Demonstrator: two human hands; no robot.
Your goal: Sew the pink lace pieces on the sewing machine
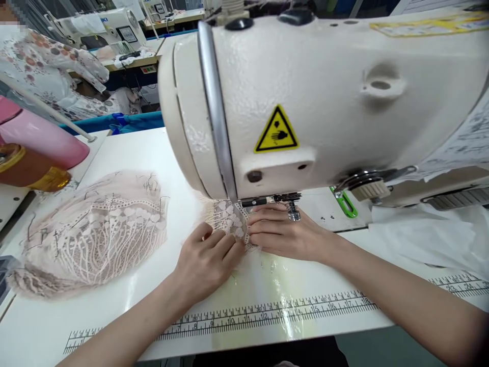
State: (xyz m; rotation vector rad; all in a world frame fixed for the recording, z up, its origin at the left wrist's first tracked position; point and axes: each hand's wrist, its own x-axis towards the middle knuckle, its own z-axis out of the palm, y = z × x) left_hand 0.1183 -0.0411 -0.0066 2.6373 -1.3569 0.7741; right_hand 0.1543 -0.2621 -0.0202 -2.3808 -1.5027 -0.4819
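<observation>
Below the head of a cream sewing machine [324,97] lies a piece of pale pink lace [229,216], partly hidden by the machine and my hands. My left hand [212,257] is closed on the lace's near edge, fingers curled under. My right hand [286,232] rests flat on its right edge, fingers stretched out and close together, with the fingertips on the lace. The needle area is hidden behind the machine head. Further left, a larger pile of matching lace [110,239] with loose dark threads lies on the white table [153,326].
A pink bottle [46,135] and an amber jar [34,168] stand at the left edge. White cloth [428,239] lies at the right, near a green-handled tool [346,204]. A printed ruler [248,316] runs along the front edge. Another person [49,71] sits beyond.
</observation>
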